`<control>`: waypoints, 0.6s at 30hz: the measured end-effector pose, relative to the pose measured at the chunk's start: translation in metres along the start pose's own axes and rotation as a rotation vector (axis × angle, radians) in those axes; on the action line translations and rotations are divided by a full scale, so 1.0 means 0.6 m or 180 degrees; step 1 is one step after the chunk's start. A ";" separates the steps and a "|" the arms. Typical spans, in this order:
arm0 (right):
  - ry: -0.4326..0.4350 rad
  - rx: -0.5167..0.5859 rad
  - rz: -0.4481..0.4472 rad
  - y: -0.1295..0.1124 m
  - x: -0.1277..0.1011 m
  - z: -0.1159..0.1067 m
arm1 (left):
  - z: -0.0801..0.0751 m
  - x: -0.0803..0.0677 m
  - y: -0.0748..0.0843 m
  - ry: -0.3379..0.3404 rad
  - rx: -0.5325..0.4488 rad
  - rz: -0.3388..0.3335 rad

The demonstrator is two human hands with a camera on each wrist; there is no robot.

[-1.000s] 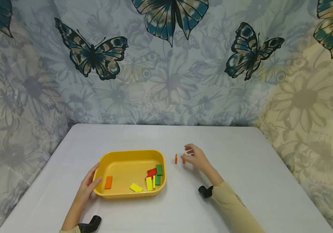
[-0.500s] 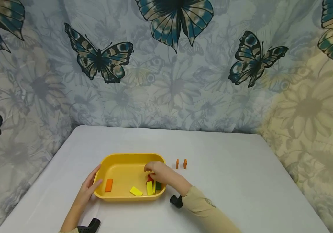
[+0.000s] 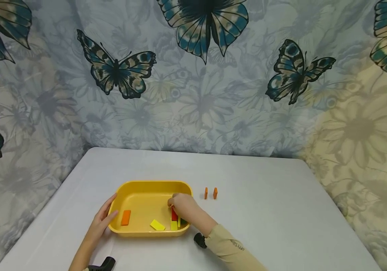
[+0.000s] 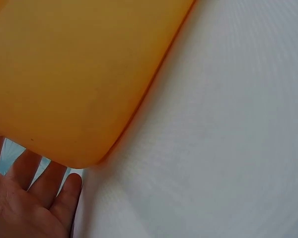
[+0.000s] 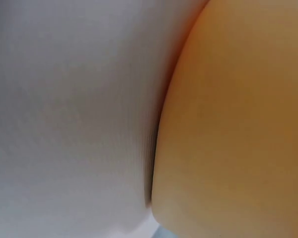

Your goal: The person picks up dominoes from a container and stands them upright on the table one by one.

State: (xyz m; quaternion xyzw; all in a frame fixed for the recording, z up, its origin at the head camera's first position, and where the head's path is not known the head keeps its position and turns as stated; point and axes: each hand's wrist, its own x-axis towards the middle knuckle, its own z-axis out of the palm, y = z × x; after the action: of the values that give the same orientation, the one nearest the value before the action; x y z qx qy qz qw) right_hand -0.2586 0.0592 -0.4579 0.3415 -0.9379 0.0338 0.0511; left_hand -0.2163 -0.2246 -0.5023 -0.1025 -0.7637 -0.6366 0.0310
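- Two hands meet at the yellow tray (image 3: 146, 230): the left hand (image 3: 103, 219) rests with straight fingers against the tray's left wall.
- Inside the tray, the right hand (image 3: 181, 207) reaches over the red block (image 3: 174, 215); whether it grips one cannot be told.
- Left of that pile lie a yellow block (image 3: 157, 225) and an orange block (image 3: 126, 217).
- Beyond the tray's right corner, two small orange blocks (image 3: 210, 193) stand upright on the white table (image 3: 264, 210).

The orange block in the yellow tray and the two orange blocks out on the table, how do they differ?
The orange block in the tray lies flat on its broad face; the two orange blocks on the table stand upright on edge. The first sits alone inside the yellow tray, near the left hand; the pair stands side by side, apart, right of the tray. All three share the same orange colour and look like the same kind of block.
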 end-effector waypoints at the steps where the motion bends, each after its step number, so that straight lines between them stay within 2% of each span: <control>1: -0.0015 -0.0003 -0.0005 -0.001 0.001 0.001 | -0.001 -0.001 -0.001 -0.0004 0.0004 0.0022; 5: -0.0176 -0.0120 -0.0024 0.000 0.001 0.000 | 0.000 0.000 -0.003 0.0011 0.0025 0.0086; 10: -0.0315 -0.0187 0.0109 0.006 0.002 0.000 | 0.006 0.006 -0.005 0.0053 0.0025 0.0055; 18: -0.0293 -0.0098 0.0245 -0.007 -0.002 0.002 | 0.002 -0.004 0.001 0.0039 0.0011 -0.0108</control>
State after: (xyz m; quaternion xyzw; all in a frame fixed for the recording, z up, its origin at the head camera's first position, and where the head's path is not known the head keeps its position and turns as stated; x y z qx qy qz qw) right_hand -0.2551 0.0568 -0.4590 0.3055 -0.9521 0.0056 0.0118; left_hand -0.2139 -0.2234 -0.5027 -0.0856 -0.7663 -0.6363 0.0250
